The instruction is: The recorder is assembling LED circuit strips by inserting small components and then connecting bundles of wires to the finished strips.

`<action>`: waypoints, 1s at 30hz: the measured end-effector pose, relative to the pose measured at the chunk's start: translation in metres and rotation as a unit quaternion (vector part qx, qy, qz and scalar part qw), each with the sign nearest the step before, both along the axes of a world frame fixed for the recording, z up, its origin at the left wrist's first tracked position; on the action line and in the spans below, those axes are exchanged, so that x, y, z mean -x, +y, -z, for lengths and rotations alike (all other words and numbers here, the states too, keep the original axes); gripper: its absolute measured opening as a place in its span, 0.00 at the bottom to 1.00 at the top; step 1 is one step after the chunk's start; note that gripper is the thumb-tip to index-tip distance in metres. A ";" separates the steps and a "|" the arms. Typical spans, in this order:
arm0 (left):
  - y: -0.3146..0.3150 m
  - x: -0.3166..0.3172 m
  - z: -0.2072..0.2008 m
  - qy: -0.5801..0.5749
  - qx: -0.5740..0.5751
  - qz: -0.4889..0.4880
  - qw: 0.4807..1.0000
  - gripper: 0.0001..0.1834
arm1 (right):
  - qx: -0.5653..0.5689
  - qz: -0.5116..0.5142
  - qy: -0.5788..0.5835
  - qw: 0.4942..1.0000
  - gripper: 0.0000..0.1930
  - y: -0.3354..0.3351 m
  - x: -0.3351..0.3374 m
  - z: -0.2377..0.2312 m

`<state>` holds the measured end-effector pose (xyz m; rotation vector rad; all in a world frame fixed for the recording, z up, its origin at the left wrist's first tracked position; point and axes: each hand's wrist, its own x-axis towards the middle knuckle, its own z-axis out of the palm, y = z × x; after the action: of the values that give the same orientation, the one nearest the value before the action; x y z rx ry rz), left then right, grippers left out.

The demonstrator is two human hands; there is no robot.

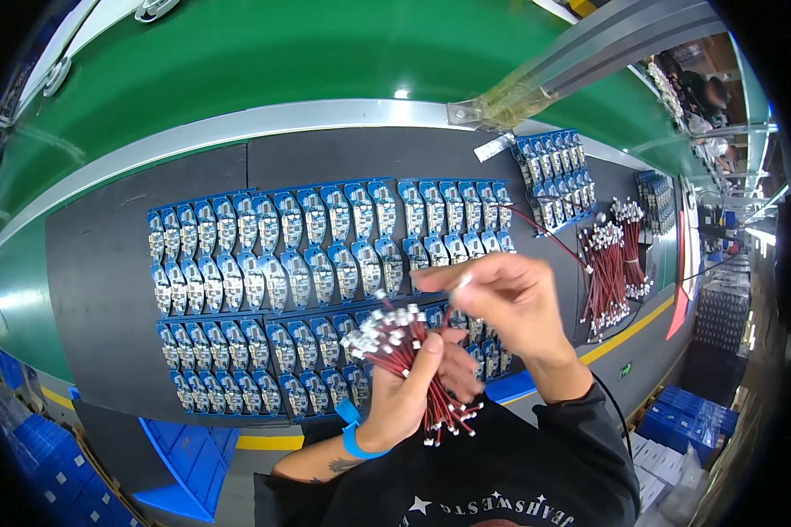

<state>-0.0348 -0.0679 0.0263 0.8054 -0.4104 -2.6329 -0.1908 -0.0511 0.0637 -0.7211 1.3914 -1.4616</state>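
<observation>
While the left hand (400, 395) has its fingers (424, 356) wrapped around a bunch of red wires (395, 338) above the desk's (97, 290) near side, the right hand (523, 303) pinches a white plug (464, 280) just above it. Beyond lie rows of blue circuit boards (315, 213); rightward, a wire pile (606, 277); farther off, a metal post (580, 66).

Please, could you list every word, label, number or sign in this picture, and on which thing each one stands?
Black shirt: white lettering with stars; I do not copy it out.
White strip on the mat: too small to read.
Green sign: too small to read.
Blue containers, lower left: white labels, too small.
Blue circuit boards: any markings are too small.
Wire bundle: none visible.
</observation>
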 end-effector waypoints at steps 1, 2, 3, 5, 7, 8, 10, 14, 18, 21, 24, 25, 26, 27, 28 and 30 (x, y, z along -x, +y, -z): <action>0.002 0.001 -0.001 -0.026 -0.008 -0.026 0.999 0.18 | 0.045 0.053 -0.019 0.997 0.05 0.002 0.004 0.002; 0.003 0.000 0.001 -0.028 -0.003 -0.062 0.998 0.19 | 0.076 0.095 0.007 0.993 0.05 0.000 0.011 0.001; 0.001 0.000 0.000 -0.056 -0.013 -0.088 0.994 0.19 | 0.104 0.140 0.037 0.984 0.05 -0.004 0.020 -0.003; -0.001 0.001 0.000 -0.089 -0.014 -0.138 0.986 0.19 | 0.030 0.144 0.112 0.983 0.05 -0.013 0.041 -0.020; -0.001 -0.003 0.004 -0.086 -0.007 -0.125 0.988 0.19 | -0.084 0.117 0.343 0.928 0.06 -0.025 0.057 -0.021; -0.001 -0.004 0.005 -0.084 -0.002 -0.120 0.989 0.18 | -0.099 0.035 0.466 0.879 0.06 -0.027 0.072 -0.015; 0.000 -0.004 0.003 -0.087 0.003 -0.098 0.991 0.17 | -0.133 -0.057 0.559 0.816 0.05 -0.031 0.082 -0.005; 0.001 -0.003 0.001 -0.081 -0.009 -0.083 0.993 0.15 | -0.176 -0.139 0.621 0.751 0.06 -0.034 0.095 0.013; 0.001 -0.005 0.004 -0.074 -0.008 -0.070 0.995 0.15 | -0.205 -0.154 0.632 0.732 0.06 -0.042 0.093 0.018; 0.000 -0.006 0.005 -0.069 -0.012 -0.062 0.996 0.14 | -0.229 -0.177 0.616 0.733 0.06 -0.047 0.096 0.019; 0.001 -0.006 0.006 -0.070 -0.004 -0.058 0.996 0.14 | -0.242 -0.187 0.615 0.727 0.07 -0.050 0.099 0.021; 0.001 -0.006 0.006 -0.066 -0.001 -0.056 0.996 0.14 | -0.244 -0.189 0.618 0.723 0.07 -0.051 0.099 0.022; 0.001 -0.005 0.006 -0.062 0.003 -0.055 0.997 0.14 | -0.231 -0.187 0.619 0.727 0.07 -0.051 0.101 0.024; 0.001 -0.005 0.006 -0.059 0.006 -0.054 0.997 0.14 | -0.218 -0.185 0.620 0.731 0.07 -0.051 0.103 0.026; 0.001 -0.006 0.006 -0.056 0.008 -0.054 0.997 0.14 | -0.205 -0.184 0.620 0.734 0.07 -0.051 0.105 0.027; 0.001 -0.006 0.007 -0.051 0.011 -0.053 0.997 0.14 | -0.231 -0.189 0.604 0.739 0.07 -0.053 0.104 0.024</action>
<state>-0.0284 -0.0669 0.0194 0.9306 -0.4097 -2.4933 -0.2947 -0.1037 0.0396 -1.6203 2.2289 -0.1168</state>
